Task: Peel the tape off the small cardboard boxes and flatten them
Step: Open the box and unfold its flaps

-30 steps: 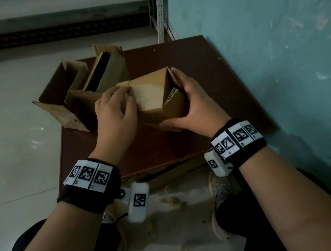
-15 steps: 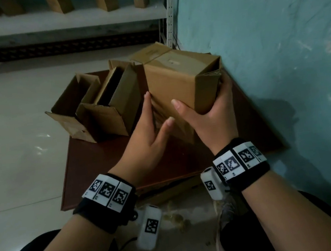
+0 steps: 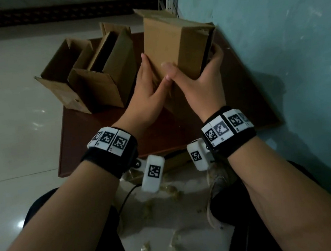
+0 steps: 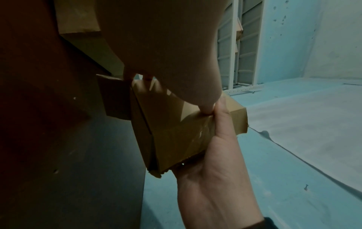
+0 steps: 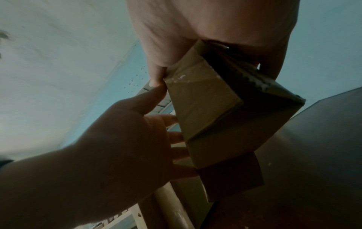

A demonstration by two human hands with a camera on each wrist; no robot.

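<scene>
While both hands are on it, the cardboard box (image 3: 175, 48) is held up on end above the far right part of the brown board (image 3: 92, 137), close to the teal wall (image 3: 273, 32). So 1 box in hand, and 2 more open boxes (image 3: 93, 71) sit leaning together on the board's left side, flaps up.

The right hand (image 3: 203, 84) wraps the box's lower right corner: thumb laid across the front face, fingers curled round the far side. The left hand (image 3: 147, 94) is flat against the left face, fingers straight and pointing up, thumb tip meeting the right thumb. It presses, it doesn't clutch.

From the head view you can't see the bottom of the box at all. The left wrist view shows it: shiny clear tape (image 4: 195, 133) across the underside, wrinkled near the right thumb, and 1 flap (image 4: 115, 97) hanging loose off the side. The right wrist view catches the same glossy strip plus the box's dark open end (image 5: 235, 74), which the other 2 miss.

Torn scraps (image 3: 173, 192) litter the pale floor (image 3: 7, 121) between the person's knees, too many and too small to count.
</scene>
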